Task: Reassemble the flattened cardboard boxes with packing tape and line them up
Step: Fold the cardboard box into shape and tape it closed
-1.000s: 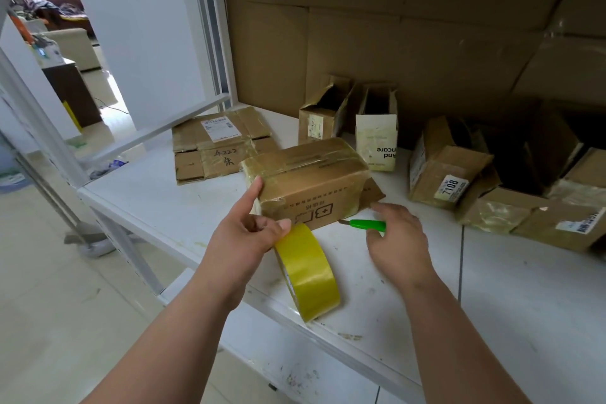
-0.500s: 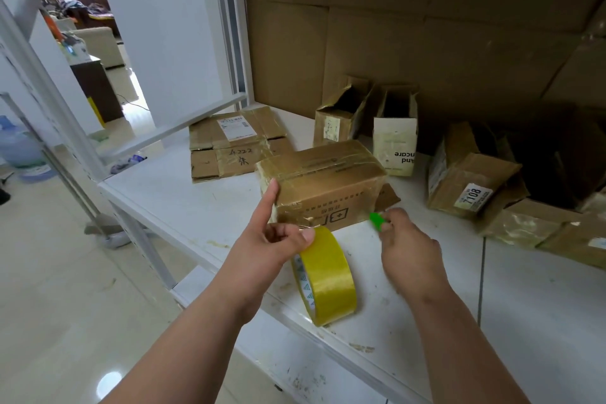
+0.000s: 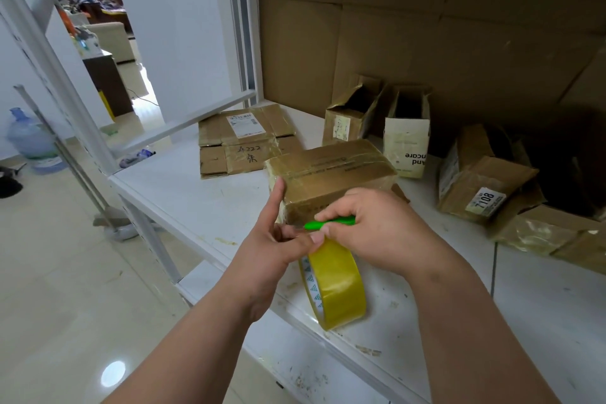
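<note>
A water jug (image 3: 31,141) stands on the floor at far left, beyond the white shelf frame. On the white shelf (image 3: 203,193) lies a stack of flattened boxes (image 3: 244,139) (one bears a white label, another handwriting). Nearer the front, the left hand (image 3: 272,249) has its thumb raised against the left end of the taped box (image 3: 331,170), while its curled fingers hold the top of the yellow tape roll (image 3: 334,285), which stands on edge at the shelf's front lip. The right hand (image 3: 380,233) pinches a green cutter (image 3: 329,223) between thumb and fingers, its tip at the box's lower front face, just above the roll. Behind the taped box stand two open boxes (image 3: 351,115) side by side, the right one white with print. Further right, a box numbered 7108 (image 3: 482,187) lies tilted, touching a flatter box (image 3: 551,233) in front of it. Brown cardboard sheets (image 3: 426,43) line the back wall.
</note>
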{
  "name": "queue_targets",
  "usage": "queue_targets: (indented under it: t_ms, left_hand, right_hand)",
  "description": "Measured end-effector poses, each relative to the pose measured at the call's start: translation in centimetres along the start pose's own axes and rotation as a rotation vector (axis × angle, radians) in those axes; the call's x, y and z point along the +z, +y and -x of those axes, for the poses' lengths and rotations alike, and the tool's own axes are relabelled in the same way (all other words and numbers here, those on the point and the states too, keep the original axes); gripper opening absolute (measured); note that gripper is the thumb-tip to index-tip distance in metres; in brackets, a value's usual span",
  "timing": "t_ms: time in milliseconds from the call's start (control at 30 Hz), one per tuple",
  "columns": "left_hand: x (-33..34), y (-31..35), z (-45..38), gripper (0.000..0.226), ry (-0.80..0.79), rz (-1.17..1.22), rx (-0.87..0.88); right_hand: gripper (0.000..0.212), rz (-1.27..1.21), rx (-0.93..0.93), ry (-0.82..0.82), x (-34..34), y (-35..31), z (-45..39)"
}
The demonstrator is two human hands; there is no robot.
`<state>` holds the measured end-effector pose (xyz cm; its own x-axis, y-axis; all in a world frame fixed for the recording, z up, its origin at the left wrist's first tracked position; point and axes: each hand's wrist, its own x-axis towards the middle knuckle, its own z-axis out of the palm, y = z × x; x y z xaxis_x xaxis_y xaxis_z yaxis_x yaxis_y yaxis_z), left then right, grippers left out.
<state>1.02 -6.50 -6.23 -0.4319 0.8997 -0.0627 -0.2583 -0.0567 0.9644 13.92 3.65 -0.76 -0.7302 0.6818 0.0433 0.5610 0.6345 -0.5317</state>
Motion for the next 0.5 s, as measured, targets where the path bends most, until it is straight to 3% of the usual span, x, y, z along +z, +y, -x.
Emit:
queue_targets:
  t_ms: [500]
  left_hand:
    - [-0.3, -0.3, -0.5, 0.098, -0.021, 0.003, 0.001]
  right_hand:
    - [0.018, 0.221, 0.045, -0.059, -0.5, -2.2, -1.2]
